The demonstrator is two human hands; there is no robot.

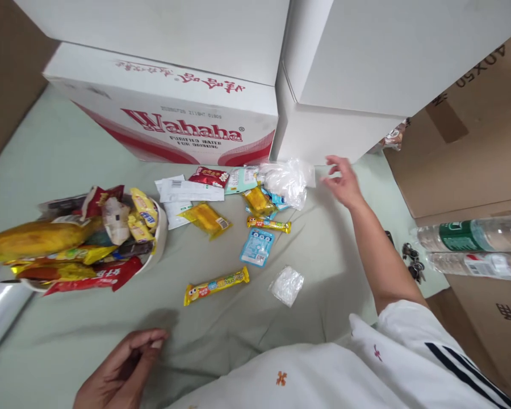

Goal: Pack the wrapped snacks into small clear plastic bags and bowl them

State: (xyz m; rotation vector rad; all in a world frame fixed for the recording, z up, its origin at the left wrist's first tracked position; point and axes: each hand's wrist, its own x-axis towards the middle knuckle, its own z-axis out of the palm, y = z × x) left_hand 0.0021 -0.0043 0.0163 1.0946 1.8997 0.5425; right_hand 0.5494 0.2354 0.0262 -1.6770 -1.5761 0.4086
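Observation:
My right hand [344, 183] hovers at the table's far side with its fingers apart and nothing in it, just right of a crumpled clear plastic bag [286, 179]. At the near left, my left hand [121, 369] has thumb and fingers brought together; no held thing shows. Beyond it lies a long yellow snack stick [216, 286]. A blue sachet [257, 247], a smaller yellow stick [269, 224] and a crumpled clear wrapper [287, 286] lie farther right. Yellow packets [207, 219], white sachets [191, 190] and a red packet [208, 176] are spread near the bag.
A white tub [162, 238] heaped with packaged snacks stands at the left, by a plastic roll [2, 312]. A Wahaha carton [174, 128] and white boxes [340, 130] line the back. Keys [413, 262], two bottles [472, 236] and brown cartons [451, 165] are at the right.

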